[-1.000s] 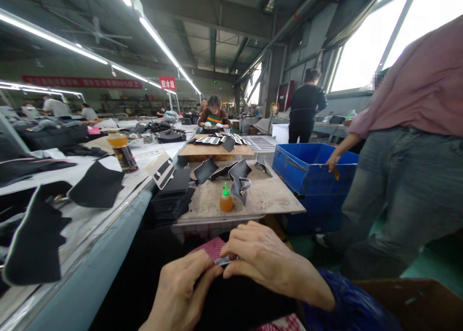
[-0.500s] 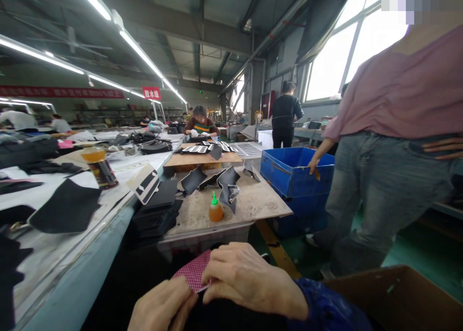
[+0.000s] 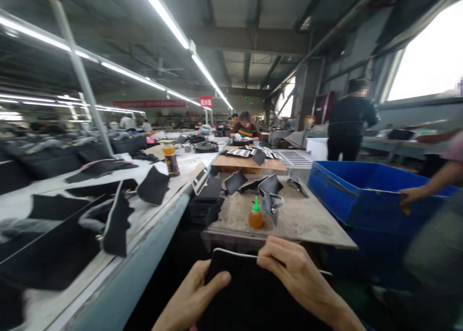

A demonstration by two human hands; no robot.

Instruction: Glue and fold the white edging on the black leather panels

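Close in front of me I hold a black panel [image 3: 246,287] with a white edge along its top. My left hand [image 3: 202,292] is closed on its left side, thumb on the black face and fingers behind. My right hand [image 3: 289,263] pinches the top edge at the right, fingers curled over it. The panel's lower part runs out of view. Just beyond my hands, a small bottle [image 3: 255,219] of amber liquid with a green nozzle stands on a worn board [image 3: 231,220]. Several dark cut pieces [image 3: 272,185] lie behind it.
A long white-topped table [image 3: 144,225] on the left carries black pieces and an orange-topped container [image 3: 170,160]. Stacked black panels [image 3: 204,208] sit beside the board. On the right stand blue crates [image 3: 361,196], with a person's hand [image 3: 412,198] at the rim. Another person [image 3: 246,128] sits ahead.
My view has swung left. The pink checked cloth between my hands no longer shows; the panel's black face does. My hands have moved apart, and the standing person has shifted toward the right edge.
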